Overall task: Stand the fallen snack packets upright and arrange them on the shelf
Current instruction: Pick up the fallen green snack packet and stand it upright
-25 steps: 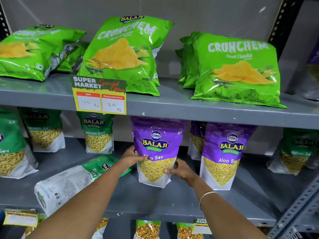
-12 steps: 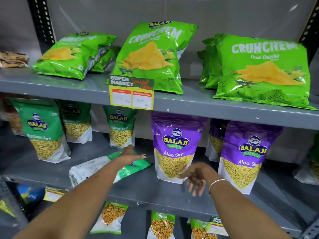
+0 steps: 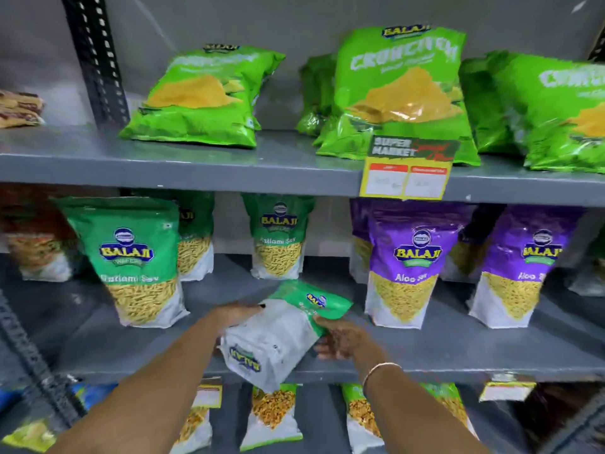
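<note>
A fallen green-and-white Ratlami Sev packet (image 3: 278, 335) lies on its back on the middle shelf (image 3: 458, 355), its bottom end hanging over the front edge. My left hand (image 3: 234, 316) presses against its left side and my right hand (image 3: 340, 337) grips its right edge. Upright green Ratlami Sev packets stand to the left (image 3: 131, 260) and behind (image 3: 278, 240). Upright purple Aloo Sev packets (image 3: 409, 267) stand to the right. On the top shelf one green Crunchem bag (image 3: 203, 96) lies tipped back.
More Crunchem bags (image 3: 399, 93) stand on the top shelf behind a yellow price tag (image 3: 406, 172). A perforated black upright (image 3: 98, 60) rises at the left. More packets (image 3: 271, 417) stand on the shelf below.
The view has swung left. My right hand left the purple Aloo Sev packet and moved to the fallen green packet; both hands now hold it, and it has turned lengthwise toward me.
</note>
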Action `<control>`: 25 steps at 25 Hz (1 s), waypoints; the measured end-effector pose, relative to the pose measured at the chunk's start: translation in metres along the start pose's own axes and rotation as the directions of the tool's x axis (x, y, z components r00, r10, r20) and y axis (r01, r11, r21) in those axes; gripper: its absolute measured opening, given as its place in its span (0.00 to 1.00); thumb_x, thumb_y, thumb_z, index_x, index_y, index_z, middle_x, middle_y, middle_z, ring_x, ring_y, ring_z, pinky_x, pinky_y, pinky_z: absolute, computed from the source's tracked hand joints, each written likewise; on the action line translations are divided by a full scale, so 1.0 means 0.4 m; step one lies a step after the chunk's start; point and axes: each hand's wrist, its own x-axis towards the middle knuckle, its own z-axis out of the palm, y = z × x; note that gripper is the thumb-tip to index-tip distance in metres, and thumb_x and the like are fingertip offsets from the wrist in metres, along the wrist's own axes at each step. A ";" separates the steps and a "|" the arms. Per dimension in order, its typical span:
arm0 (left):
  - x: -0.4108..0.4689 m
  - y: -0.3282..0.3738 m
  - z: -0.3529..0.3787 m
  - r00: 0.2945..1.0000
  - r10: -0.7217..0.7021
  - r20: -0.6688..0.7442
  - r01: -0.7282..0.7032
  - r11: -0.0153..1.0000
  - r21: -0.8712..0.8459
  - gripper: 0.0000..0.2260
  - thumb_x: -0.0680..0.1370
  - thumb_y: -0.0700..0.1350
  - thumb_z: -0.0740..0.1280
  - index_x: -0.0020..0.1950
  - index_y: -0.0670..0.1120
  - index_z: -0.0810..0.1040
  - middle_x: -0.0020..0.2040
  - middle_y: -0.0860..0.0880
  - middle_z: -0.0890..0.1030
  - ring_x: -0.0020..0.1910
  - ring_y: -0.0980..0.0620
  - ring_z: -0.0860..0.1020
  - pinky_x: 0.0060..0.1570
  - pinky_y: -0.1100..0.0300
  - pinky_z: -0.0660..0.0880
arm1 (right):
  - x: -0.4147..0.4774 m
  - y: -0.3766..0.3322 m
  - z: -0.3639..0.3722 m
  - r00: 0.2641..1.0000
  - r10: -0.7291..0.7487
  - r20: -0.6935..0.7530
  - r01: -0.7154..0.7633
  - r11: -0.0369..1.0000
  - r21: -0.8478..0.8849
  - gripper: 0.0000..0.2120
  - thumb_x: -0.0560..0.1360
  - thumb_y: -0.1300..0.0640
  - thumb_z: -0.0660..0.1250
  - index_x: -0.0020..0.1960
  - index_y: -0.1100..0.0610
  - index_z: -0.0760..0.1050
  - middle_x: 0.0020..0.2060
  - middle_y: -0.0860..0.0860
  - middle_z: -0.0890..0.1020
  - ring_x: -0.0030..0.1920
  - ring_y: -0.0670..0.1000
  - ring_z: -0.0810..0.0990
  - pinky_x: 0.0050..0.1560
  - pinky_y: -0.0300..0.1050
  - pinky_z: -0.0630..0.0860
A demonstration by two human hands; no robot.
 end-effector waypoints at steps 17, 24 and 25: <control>0.041 0.091 -0.032 0.973 0.230 0.002 -0.230 0.971 -0.073 0.19 0.66 0.35 0.75 0.56 0.40 0.77 0.52 0.43 0.81 0.49 0.48 0.78 0.41 0.61 0.74 | -0.066 -0.235 0.050 0.706 -0.621 -0.340 0.636 0.768 -0.080 0.11 0.67 0.71 0.71 0.50 0.68 0.77 0.42 0.58 0.82 0.32 0.45 0.81 0.36 0.38 0.80; 0.058 0.004 0.005 0.935 0.214 -0.284 -0.273 0.944 -0.186 0.26 0.58 0.38 0.78 0.54 0.40 0.75 0.50 0.39 0.81 0.47 0.44 0.79 0.46 0.53 0.79 | 0.014 -0.165 0.070 0.717 -0.624 -0.311 0.514 0.774 -0.370 0.24 0.64 0.68 0.75 0.52 0.60 0.65 0.37 0.48 0.73 0.41 0.48 0.72 0.42 0.37 0.74; 0.057 -0.001 0.009 0.931 0.212 -0.297 -0.270 0.947 -0.172 0.30 0.54 0.44 0.79 0.54 0.43 0.74 0.52 0.39 0.82 0.49 0.43 0.80 0.51 0.48 0.79 | 0.017 -0.129 0.078 0.713 -0.625 -0.318 0.456 0.758 -0.467 0.26 0.63 0.65 0.77 0.52 0.58 0.63 0.38 0.48 0.71 0.42 0.49 0.70 0.45 0.40 0.71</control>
